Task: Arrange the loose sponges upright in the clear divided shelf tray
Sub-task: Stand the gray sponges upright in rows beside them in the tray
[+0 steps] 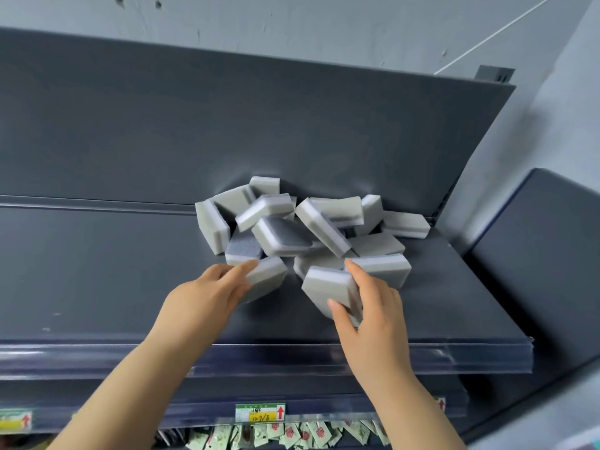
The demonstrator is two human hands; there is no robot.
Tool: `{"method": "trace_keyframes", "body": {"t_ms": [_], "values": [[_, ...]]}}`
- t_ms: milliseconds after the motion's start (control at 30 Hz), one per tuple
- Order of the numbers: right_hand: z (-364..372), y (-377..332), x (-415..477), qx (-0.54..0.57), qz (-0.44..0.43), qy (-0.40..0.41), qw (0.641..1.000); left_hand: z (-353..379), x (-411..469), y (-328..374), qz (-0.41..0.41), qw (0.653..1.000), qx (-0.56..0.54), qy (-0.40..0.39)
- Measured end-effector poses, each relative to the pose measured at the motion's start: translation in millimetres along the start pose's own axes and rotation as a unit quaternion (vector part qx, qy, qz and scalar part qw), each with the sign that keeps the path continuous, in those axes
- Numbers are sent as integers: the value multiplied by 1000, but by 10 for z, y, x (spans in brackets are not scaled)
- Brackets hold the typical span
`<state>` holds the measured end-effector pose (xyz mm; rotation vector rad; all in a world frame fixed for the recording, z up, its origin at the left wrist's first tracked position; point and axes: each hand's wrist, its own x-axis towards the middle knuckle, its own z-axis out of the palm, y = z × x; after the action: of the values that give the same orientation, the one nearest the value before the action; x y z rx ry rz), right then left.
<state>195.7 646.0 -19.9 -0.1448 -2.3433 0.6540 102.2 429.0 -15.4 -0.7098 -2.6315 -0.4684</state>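
A grey sponge is being gripped by the left hand, a second sponge by the right hand, both at the near edge of the pile on the shelf.

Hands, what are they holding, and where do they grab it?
The left hand grips the front-left sponge by its left end; the right hand pinches the front-right sponge across its right side.

Grey-and-white sponges on a dark grey shelf.
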Motion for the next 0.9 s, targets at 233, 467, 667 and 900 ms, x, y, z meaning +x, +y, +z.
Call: {"method": "trace_keyframes", "body": {"t_ms": [233, 467, 667, 900], "values": [[-51, 47, -72, 36, 55, -15, 998, 134, -58, -44, -17, 997, -44, -66], [-149, 100, -127, 104, 93, -33, 990, -91, -86, 111, 12, 995, -101, -4], [-108, 39, -126, 166, 71, -44, 983, -314, -73, 204, 3, 990, -134, 34], [54, -41, -75, 223, 79, -41, 971, -560, -100, 27, 19, 991, -126, 30]]}}
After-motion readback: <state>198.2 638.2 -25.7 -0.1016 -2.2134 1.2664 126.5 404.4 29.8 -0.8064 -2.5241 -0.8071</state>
